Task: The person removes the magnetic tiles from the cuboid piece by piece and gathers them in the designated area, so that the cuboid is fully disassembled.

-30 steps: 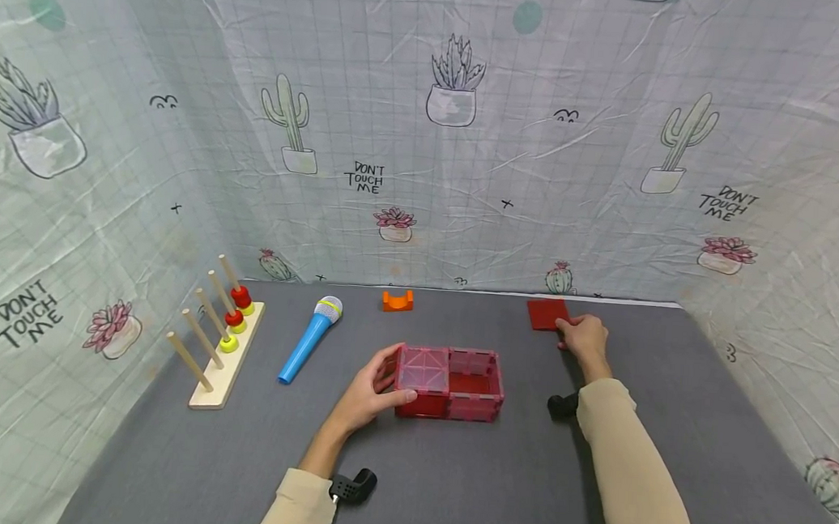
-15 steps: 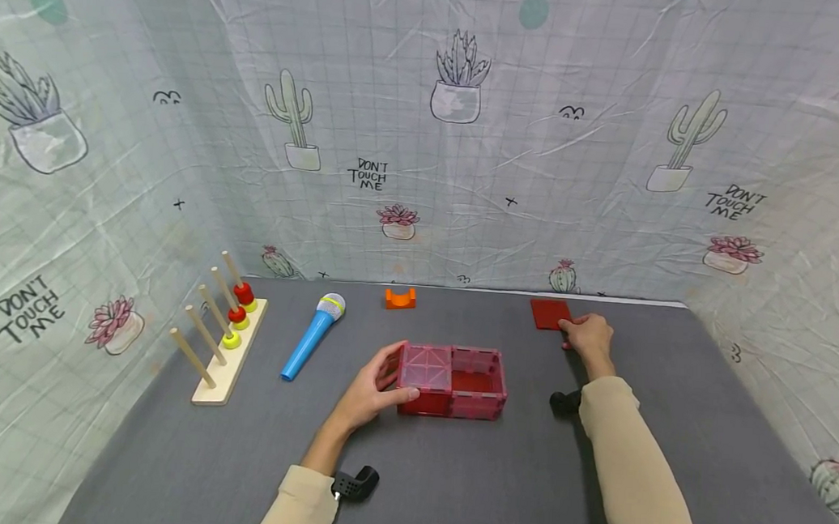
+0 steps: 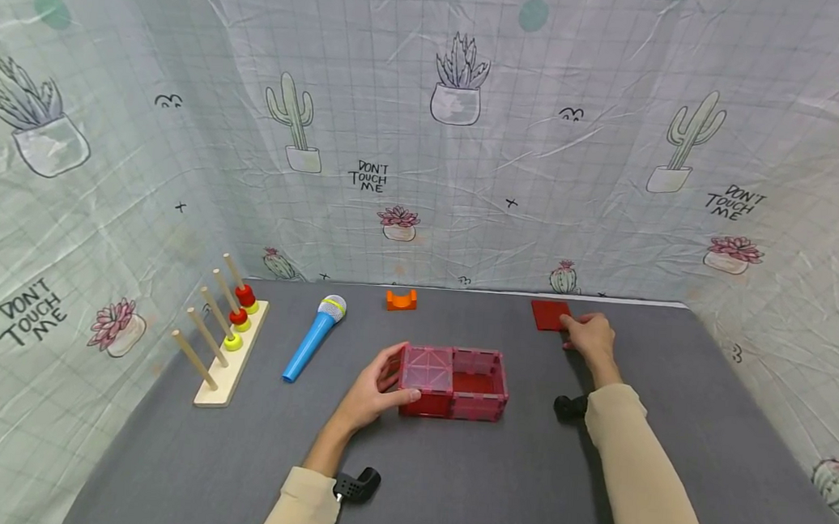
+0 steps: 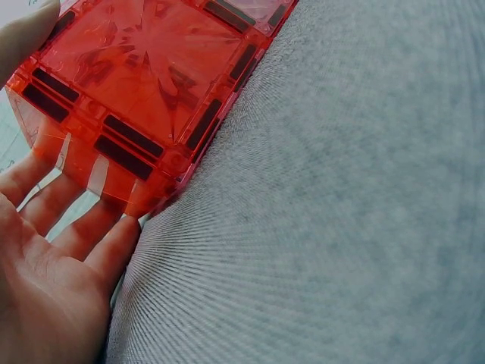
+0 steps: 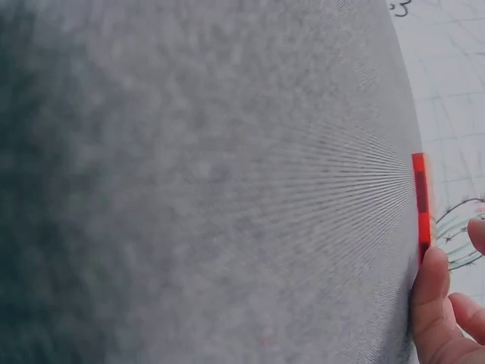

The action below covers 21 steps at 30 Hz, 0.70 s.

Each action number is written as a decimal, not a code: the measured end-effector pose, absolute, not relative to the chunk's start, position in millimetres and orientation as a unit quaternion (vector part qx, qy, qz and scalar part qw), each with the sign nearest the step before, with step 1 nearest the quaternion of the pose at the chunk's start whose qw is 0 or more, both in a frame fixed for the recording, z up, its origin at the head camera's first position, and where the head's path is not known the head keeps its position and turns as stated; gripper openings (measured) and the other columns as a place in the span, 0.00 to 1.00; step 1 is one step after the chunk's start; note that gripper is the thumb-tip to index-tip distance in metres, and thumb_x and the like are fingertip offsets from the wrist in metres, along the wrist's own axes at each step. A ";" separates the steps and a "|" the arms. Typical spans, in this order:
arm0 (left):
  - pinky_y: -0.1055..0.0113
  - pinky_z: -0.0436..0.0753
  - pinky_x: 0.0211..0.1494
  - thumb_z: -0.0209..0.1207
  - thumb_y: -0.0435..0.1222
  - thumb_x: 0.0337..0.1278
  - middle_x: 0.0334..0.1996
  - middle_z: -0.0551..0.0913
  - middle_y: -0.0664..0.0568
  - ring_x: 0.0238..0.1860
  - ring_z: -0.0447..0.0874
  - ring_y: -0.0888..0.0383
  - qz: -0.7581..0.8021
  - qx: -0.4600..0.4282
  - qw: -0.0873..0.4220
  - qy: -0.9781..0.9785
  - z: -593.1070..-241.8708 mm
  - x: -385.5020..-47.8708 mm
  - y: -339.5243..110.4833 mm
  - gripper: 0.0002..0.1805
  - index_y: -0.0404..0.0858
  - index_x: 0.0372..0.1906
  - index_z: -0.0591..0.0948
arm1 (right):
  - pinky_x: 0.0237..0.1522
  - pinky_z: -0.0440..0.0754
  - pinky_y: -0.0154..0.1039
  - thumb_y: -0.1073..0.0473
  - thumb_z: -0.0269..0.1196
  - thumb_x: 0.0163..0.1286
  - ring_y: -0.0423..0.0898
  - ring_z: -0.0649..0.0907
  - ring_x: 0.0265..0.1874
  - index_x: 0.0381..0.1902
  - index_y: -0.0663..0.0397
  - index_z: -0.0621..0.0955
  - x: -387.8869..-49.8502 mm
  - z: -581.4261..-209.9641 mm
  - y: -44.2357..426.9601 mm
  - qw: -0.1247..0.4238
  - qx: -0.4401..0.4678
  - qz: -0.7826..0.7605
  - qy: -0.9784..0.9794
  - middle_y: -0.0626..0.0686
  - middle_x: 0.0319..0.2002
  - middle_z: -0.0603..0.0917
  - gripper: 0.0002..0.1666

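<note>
A low box of red, see-through magnetic tiles (image 3: 477, 406) stands mid-table. A tile covers its left half, while its right half is open on top. My left hand (image 3: 369, 390) grips the box's left end, thumb on the front and fingers at the side. The left wrist view shows those fingers through the tile wall (image 4: 144, 64). Farther back on the right lies a flat red magnetic tile (image 3: 549, 314). My right hand (image 3: 589, 339) holds its near right corner. In the right wrist view, the thumb touches the tile's edge (image 5: 421, 199) and one fingertip is raised apart from it.
At the left stands a wooden peg rack (image 3: 231, 362) with red and yellow rings on some pegs. A blue toy microphone (image 3: 312, 340) lies beside it. An orange curved piece (image 3: 401, 300) sits near the back edge. A patterned cloth (image 3: 392, 130) encloses the grey table (image 3: 462, 492).
Almost nothing differs. The whole head view has shifted slightly, and the right forearm and wrist have turned a little. Both hands stay at the same things.
</note>
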<state>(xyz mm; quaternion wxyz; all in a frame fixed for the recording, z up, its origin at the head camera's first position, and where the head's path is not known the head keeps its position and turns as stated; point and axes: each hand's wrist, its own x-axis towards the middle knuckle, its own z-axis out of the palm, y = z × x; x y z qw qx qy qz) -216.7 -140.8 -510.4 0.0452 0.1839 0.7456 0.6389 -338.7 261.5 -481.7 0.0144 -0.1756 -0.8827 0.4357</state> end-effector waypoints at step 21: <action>0.48 0.70 0.74 0.69 0.39 0.55 0.70 0.72 0.46 0.71 0.70 0.47 0.634 0.185 0.025 0.750 -519.6 -217.6 -141.1 0.42 0.47 0.74 0.64 | 0.59 0.81 0.56 0.28 0.56 0.68 0.61 0.88 0.47 0.73 0.62 0.64 -310.0 -446.3 249.1 0.024 -0.138 0.470 -0.871 0.68 0.67 0.73 0.52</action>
